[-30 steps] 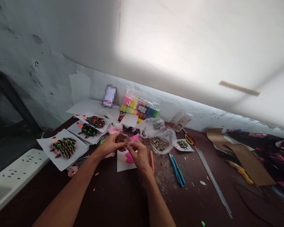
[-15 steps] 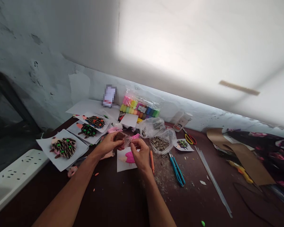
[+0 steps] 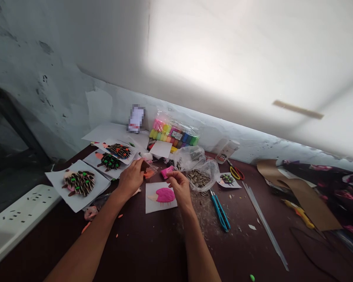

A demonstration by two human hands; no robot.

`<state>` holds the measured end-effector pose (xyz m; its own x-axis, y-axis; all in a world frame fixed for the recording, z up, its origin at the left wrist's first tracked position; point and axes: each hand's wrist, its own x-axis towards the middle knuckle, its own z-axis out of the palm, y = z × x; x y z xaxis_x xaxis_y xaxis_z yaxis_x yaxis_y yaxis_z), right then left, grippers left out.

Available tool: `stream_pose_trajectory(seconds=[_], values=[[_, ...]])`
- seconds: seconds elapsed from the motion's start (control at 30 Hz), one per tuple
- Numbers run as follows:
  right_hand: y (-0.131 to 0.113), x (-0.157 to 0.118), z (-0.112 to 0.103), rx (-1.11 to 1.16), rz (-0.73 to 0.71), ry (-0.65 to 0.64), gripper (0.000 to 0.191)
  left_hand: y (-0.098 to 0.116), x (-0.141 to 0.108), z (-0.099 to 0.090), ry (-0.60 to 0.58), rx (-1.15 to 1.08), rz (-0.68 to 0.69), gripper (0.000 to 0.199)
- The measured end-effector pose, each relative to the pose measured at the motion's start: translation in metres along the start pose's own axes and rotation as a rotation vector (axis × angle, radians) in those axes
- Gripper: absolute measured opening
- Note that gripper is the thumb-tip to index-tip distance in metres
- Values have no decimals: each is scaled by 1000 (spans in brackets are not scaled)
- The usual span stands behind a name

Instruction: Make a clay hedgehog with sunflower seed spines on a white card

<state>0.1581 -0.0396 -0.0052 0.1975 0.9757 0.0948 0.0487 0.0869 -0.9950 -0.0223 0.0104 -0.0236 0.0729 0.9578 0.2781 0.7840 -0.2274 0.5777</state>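
My left hand (image 3: 131,178) is closed at a small clear plastic packet (image 3: 149,172) that shows orange at its lower part; the fingertips are partly hidden. My right hand (image 3: 180,188) has thumb and fingers pinched together; what is between them, if anything, is too small to make out. Just beyond those fingertips lies a bright pink packet (image 3: 166,171). Below and between my hands, a white card (image 3: 151,207) lies flat on the table, bearing a pink hedgehog shape (image 3: 165,194) with a pale snout and thin legs.
Left are finished-looking seed hedgehogs on cards (image 3: 79,183) and a white power strip (image 3: 20,213). Behind lie colored clay packs (image 3: 173,135) and a bag of striped seeds (image 3: 198,178). To the right are a teal-handled tool (image 3: 220,213), scissors (image 3: 237,172) and clear sticks (image 3: 264,223).
My hands have moved apart from the plastic they both held. My left hand has shifted slightly left, my right slightly right, uncovering the pink packet and more of the pink hedgehog.
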Motion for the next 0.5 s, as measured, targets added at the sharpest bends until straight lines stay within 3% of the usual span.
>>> stream_pose_trajectory(seconds=[0.13, 0.2, 0.27, 0.33, 0.43, 0.5], values=[[-2, -1, -2, -92, -8, -6, 9, 6, -1, -7, 94, 35, 2, 49], [-2, -2, -3, -98, -18, -12, 11, 10, 0, -10, 161, -57, 23, 42], [-2, -2, -2, -57, -28, -36, 16, 15, 1, -13, 157, -249, 38, 32], [0, -3, 0, 15, -30, -75, 22, 20, 1, -15, -10, -519, -20, 30], [1, -5, 5, 117, -22, -111, 27, 26, -2, -16, -493, -836, -88, 49], [1, -6, 8, 179, -7, -102, 29, 27, -4, -17, -649, -936, -86, 52]])
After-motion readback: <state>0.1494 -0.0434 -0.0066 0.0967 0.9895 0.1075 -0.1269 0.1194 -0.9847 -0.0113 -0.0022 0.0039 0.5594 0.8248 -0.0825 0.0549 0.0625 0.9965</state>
